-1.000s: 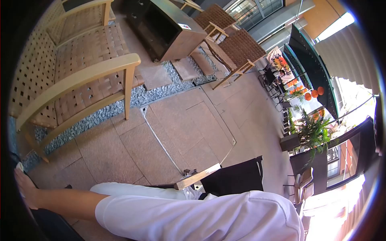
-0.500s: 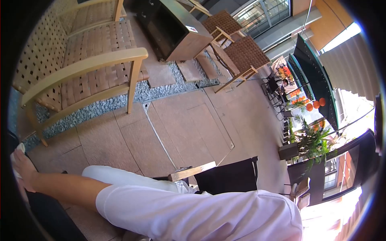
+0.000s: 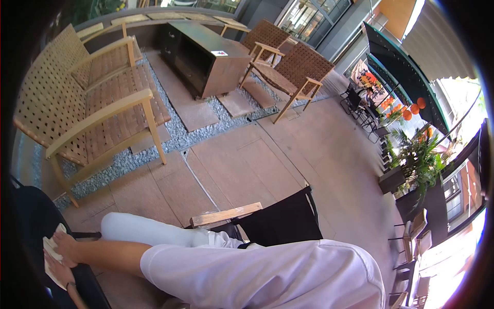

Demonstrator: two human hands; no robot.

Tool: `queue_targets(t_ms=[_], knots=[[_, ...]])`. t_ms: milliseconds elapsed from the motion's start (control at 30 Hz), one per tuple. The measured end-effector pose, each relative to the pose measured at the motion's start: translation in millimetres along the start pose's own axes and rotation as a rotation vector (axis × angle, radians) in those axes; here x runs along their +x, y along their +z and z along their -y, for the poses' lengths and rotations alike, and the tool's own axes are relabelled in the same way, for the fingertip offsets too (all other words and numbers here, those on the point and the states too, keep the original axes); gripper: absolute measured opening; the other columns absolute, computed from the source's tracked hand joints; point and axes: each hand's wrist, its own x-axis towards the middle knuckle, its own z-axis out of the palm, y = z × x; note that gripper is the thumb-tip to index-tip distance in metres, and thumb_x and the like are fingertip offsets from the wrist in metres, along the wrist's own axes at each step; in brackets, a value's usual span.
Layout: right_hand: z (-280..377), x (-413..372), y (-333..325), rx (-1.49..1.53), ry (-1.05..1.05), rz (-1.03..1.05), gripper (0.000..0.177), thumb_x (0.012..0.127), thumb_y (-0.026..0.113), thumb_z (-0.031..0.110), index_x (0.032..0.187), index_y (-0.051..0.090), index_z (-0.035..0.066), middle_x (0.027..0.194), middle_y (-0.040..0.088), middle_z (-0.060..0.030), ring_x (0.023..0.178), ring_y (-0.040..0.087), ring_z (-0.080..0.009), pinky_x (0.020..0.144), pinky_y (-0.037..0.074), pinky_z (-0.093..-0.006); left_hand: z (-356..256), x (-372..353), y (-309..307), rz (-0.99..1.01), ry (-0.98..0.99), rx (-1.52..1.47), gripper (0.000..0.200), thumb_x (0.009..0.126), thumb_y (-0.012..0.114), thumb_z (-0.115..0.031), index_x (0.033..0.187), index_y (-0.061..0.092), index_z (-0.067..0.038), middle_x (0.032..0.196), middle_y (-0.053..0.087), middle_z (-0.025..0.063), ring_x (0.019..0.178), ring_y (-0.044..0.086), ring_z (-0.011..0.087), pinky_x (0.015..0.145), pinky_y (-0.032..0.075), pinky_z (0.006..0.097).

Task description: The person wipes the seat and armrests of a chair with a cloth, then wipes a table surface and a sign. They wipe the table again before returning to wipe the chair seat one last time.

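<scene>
At the far left edge, a folded cream-white cloth (image 3: 51,248) lies against a black surface (image 3: 31,213). My right hand (image 3: 66,248), at the end of a long white sleeve (image 3: 247,273), presses down with its fingers closed on the cloth. Just below it, my left hand (image 3: 59,270) also grips the cloth; a dark band circles that wrist. The two hands are close together, and their fingertips are small and partly hidden. Beyond my right forearm shows a pale trouser leg (image 3: 149,229).
A wooden armrest (image 3: 226,213) and black chair fabric (image 3: 283,219) are beside me. Across the paving stand a woven bench (image 3: 118,103), a dark low cabinet (image 3: 206,59) and woven chairs (image 3: 303,67). A potted palm (image 3: 417,154) and a green umbrella (image 3: 411,77) are on the right.
The view has swung toward the left and down, bringing my left hand and more of the cloth into sight. My right hand appears lower and farther from the frame's edge.
</scene>
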Motion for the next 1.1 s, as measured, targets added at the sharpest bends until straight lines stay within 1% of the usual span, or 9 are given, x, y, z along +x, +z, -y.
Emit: queue_targets(t_ms=[167,233,300,467,567,767,900,1000,1100], knots=[[42,-38,-20,-0.152,0.008,0.254,0.065,0.074,0.068,0.045,0.127,0.063,0.008,0.145,0.042,-0.0281,0.141,0.032,-0.0416,0.116,0.024,-0.0456,-19,-53,-35,0.016,-0.036,-0.074,0.080,0.095,0.053,-0.038,0.158,0.010,-0.013,0.162,0.020,0.0143,0.148,0.019,0.0339,0.120,0.016,0.0479],[63,-45,-16,-0.171,0.001,0.324,0.065,0.075,0.067,0.046,0.128,0.063,0.009,0.144,0.043,-0.0277,0.140,0.034,-0.0410,0.115,0.027,-0.0454,-20,-74,-40,-0.078,0.023,-0.123,0.084,0.091,0.059,-0.031,0.158,0.012,-0.012,0.161,0.023,0.0159,0.147,0.022,0.0342,0.120,0.016,0.0456],[66,-50,-11,-0.185,0.001,0.346,0.064,0.077,0.067,0.046,0.128,0.063,0.009,0.144,0.044,-0.0272,0.140,0.035,-0.0405,0.115,0.028,-0.0453,-25,-88,-61,-0.015,-0.006,-0.096,0.087,0.088,0.061,-0.030,0.158,0.012,-0.011,0.160,0.024,0.0169,0.147,0.022,0.0345,0.121,0.016,0.0445],[94,-61,-23,-0.462,0.041,0.544,0.057,0.076,0.073,0.041,0.121,0.067,0.008,0.118,0.066,-0.0198,0.115,0.061,-0.0337,0.095,0.048,-0.0421,-38,-118,-93,0.038,-0.017,-0.096,0.093,0.085,0.064,-0.031,0.158,0.011,-0.010,0.159,0.025,0.0161,0.147,0.023,0.0344,0.121,0.017,0.0454],[105,-81,-36,-0.499,-0.046,0.543,0.062,0.073,0.077,0.041,0.122,0.065,0.006,0.119,0.064,-0.0201,0.114,0.061,-0.0343,0.095,0.047,-0.0421,-42,-123,-104,0.073,-0.008,-0.084,0.091,0.084,0.063,-0.030,0.157,0.012,-0.009,0.159,0.026,0.0160,0.147,0.023,0.0337,0.121,0.017,0.0455],[93,-98,-21,-0.399,-0.102,0.449,0.079,0.069,0.078,0.041,0.135,0.053,0.006,0.135,0.052,-0.0214,0.129,0.048,-0.0361,0.106,0.039,-0.0412,-41,-139,-121,0.132,0.019,-0.052,0.091,0.082,0.064,-0.024,0.157,0.015,-0.008,0.158,0.027,0.0163,0.146,0.023,0.0355,0.120,0.018,0.0462],[94,-118,-35,-0.289,-0.170,0.432,0.087,0.073,0.071,0.038,0.146,0.038,0.004,0.151,0.033,-0.0254,0.143,0.031,-0.0379,0.114,0.029,-0.0429,-47,-150,-155,0.144,0.175,0.207,0.093,0.086,0.053,-0.066,0.155,0.024,-0.012,0.157,0.030,0.0147,0.142,0.032,0.0351,0.116,0.029,0.0450],[92,-134,-35,-0.177,-0.201,0.349,0.089,0.075,0.067,0.041,0.146,0.034,0.000,0.154,0.027,-0.0277,0.147,0.021,-0.0390,0.118,0.022,-0.0471,-1,-141,-68,-0.129,0.224,0.053,0.088,0.088,0.050,-0.065,0.155,0.025,-0.012,0.154,0.035,0.0171,0.142,0.033,0.0344,0.115,0.030,0.0443],[81,-143,-21,-0.051,-0.241,0.274,0.092,0.078,0.062,0.045,0.147,0.029,-0.005,0.156,0.020,-0.0300,0.149,0.014,-0.0406,0.120,0.013,-0.0499,-16,-145,-99,-0.050,0.223,0.117,0.086,0.089,0.049,-0.064,0.154,0.027,-0.012,0.153,0.037,0.0171,0.140,0.035,0.0343,0.113,0.033,0.0443]])
